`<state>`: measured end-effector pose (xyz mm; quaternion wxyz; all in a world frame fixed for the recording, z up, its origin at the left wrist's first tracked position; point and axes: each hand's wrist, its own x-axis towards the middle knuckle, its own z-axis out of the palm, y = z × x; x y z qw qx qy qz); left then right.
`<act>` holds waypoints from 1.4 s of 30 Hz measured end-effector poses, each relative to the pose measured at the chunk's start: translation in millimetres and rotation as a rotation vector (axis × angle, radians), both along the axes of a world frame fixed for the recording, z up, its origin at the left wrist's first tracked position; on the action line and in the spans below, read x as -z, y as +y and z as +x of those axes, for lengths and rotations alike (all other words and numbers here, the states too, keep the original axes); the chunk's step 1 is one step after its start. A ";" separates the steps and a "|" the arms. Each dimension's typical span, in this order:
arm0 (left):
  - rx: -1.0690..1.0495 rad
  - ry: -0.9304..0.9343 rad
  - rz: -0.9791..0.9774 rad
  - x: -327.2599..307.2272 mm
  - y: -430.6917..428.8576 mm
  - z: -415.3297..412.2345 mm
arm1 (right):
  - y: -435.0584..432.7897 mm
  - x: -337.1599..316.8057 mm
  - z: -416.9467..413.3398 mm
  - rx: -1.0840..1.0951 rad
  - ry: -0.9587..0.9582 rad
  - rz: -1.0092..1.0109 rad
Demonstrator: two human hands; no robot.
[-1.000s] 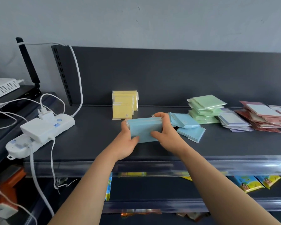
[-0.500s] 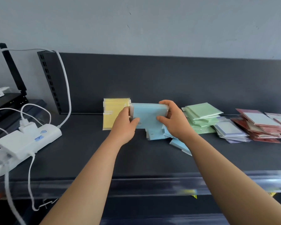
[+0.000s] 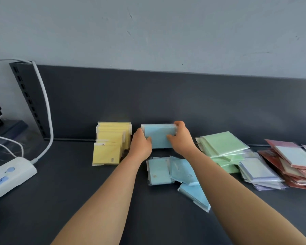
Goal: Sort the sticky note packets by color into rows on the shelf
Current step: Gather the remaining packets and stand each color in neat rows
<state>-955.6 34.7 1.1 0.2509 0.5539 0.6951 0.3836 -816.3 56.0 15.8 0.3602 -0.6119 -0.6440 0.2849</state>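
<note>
A stack of blue sticky note packets (image 3: 158,137) stands upright near the shelf's back wall, just right of the upright row of yellow packets (image 3: 111,144). My left hand (image 3: 140,145) grips its left edge and my right hand (image 3: 181,138) grips its right edge and top corner. Three loose blue packets (image 3: 175,171) lie flat on the dark shelf (image 3: 78,191) under my right forearm. Further right lie a green pile (image 3: 223,147), a white-lilac pile (image 3: 258,171) and a red-pink pile (image 3: 293,165).
A white power strip (image 3: 5,175) with a thick white cable (image 3: 47,110) lies at the shelf's left end. A perforated black upright (image 3: 26,98) stands at the back left. Grey wall rises behind the shelf's dark back panel.
Both hands have carried the blue stack from the shelf's front edge to the back wall, beside the yellow row. The view has shifted left and closer.
</note>
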 end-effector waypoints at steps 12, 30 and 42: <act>-0.054 0.026 0.033 22.1 12.7 4.4 | 13.1 16.5 3.4 0.040 -0.050 -0.116; 0.046 0.115 0.008 -5.8 -15.9 -8.1 | -9.8 1.4 -5.9 0.023 -0.203 -0.092; -0.148 0.099 0.162 -27.2 -45.1 -113.6 | -56.8 -14.8 -86.9 -0.190 -0.018 0.036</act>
